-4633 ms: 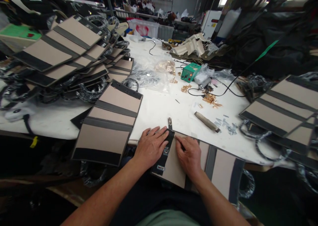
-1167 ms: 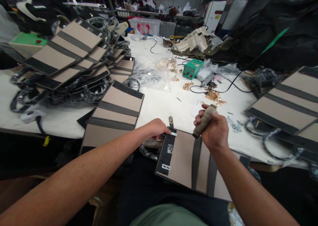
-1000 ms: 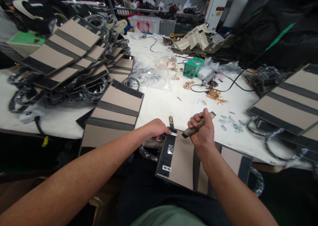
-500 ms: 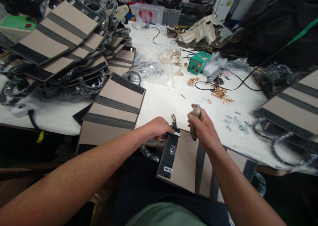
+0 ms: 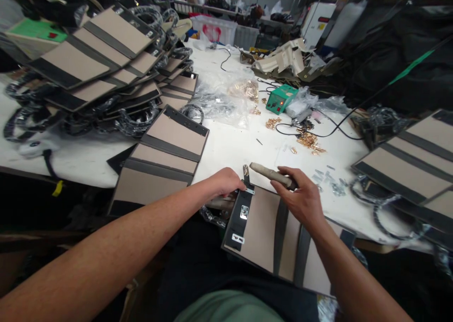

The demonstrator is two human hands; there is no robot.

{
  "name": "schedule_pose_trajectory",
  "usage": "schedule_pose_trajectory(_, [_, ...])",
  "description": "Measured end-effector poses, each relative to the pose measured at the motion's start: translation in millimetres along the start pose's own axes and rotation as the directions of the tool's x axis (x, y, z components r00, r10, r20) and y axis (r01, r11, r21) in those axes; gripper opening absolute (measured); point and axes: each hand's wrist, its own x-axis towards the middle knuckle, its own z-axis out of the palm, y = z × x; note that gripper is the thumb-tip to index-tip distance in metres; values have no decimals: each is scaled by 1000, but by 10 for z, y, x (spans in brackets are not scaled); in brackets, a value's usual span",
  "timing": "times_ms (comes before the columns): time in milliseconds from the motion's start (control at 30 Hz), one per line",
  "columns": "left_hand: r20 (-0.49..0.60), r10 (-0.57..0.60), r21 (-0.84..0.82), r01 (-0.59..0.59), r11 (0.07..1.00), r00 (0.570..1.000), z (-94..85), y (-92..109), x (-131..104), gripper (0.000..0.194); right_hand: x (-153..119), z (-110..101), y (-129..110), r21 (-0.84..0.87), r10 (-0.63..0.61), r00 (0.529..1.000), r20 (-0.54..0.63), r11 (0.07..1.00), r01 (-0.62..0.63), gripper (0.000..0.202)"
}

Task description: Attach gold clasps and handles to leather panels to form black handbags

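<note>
My left hand [image 5: 228, 182] is closed at the top corner of a bag panel [image 5: 264, 218], its fingertips pinching the end of a small silver metal plate [image 5: 250, 191]. Beside those fingers a dark strap with a shiny metal clasp [image 5: 246, 171] sticks out past the panel's edge. Along the panel's black band sit a squarish metal fitting [image 5: 244, 212] and a slotted metal plate [image 5: 238, 238]. My right hand [image 5: 300, 192], above the panel, grips a stubby tool with a beige-grey wrapped body [image 5: 269, 172]; its kind is not clear. The tool lies nearly level, pointing left.
Another bag panel [image 5: 166, 145] lies to the left, beside a tall panel pile [image 5: 92, 53]. More panels [image 5: 406, 161] stand at right. Silver plates [image 5: 332, 183], gold fittings [image 5: 309, 140], plastic bags [image 5: 222, 103] and a green control box [image 5: 281, 98] with cables occupy the table.
The tool in my right hand has swung from upright to nearly level, its end now pointing left near the clasp. My left hand stays at the metal plate. The view has tilted slightly.
</note>
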Motion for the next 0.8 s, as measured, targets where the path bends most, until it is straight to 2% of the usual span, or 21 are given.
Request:
schedule_pose_trajectory(100, [2, -2, -1, 2, 1000, 1000, -3, -4, 7, 31, -5, -137, -95, 81, 199, 977, -82, 978, -192, 35])
schedule_pose_trajectory(200, [5, -1, 0, 1, 1000, 1000, -4, -11, 11, 28, -20, -19, -157, 368, 289, 956, -60, 896, -247, 22])
schedule_pose_trajectory(267, [6, 0, 3, 0, 1000, 1000, -3, -15, 10, 27, -13, 128, -214, 668, 346, 937, -54, 710, -224, 14])
schedule_pose_trajectory(333, [5, 2, 8, -2, 1000, 1000, 0, -17, 9, 27, 10, 256, -292, 877, 405, 913, -50, 455, -154, 18])
schedule_pose_trajectory(367, [3, 3, 11, -3, 1000, 1000, 1, -17, 8, 26, 25, 303, -335, 929, 427, 903, -44, 351, -121, 25])
schedule_pose_trajectory(433, [2, 4, 16, -4, 1000, 1000, 2, -13, 6, 28, 52, 371, -408, 970, 448, 894, -26, 227, -86, 36])
schedule_pose_trajectory(500, [6, 7, 22, -7, 1000, 1000, 0, -7, 2, 30, 67, 422, -448, 980, 463, 886, 1, 178, -94, 40])
schedule_pose_trajectory(633, [17, 20, 24, -20, 1000, 1000, -7, -3, -6, 31, 69, 503, -425, 986, 507, 862, 13, 139, -97, 37])
schedule_pose_trajectory(800, [21, 10, 17, -10, 1000, 1000, -5, -21, 14, 30, 69, 542, -395, 985, 510, 860, -15, 158, -77, 34])
